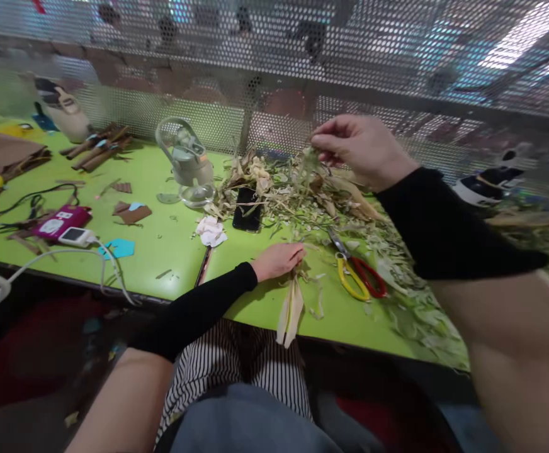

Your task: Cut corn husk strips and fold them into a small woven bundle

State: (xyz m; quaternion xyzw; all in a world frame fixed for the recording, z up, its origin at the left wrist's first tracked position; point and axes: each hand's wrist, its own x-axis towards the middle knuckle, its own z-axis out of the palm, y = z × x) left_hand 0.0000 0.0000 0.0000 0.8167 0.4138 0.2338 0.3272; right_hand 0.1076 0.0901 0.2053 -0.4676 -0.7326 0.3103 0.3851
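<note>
My left hand (pixel 280 260) rests low over the green table, fingers closed on the top of a pale dried husk (pixel 289 313) that hangs down toward the front edge. Up to the right, my right hand (pixel 357 150) is raised with thumb and fingers pinched on a thin, greenish, stringy scrap (pixel 308 165); it is blurred against the heap behind. Scissors (pixel 356 272) with one yellow and one red handle lie to the right of my left hand. Beyond both hands spreads a heap of dried husk scraps (pixel 274 182).
A dark phone (pixel 247 211) lies at the heap's edge, beside crumpled tissue (pixel 211 231) and a clear fan-like device (pixel 187 160). Further left are a magenta box (pixel 62 221) with cables and brown rolls (pixel 99 151). A perforated metal screen (pixel 274 100) borders the back.
</note>
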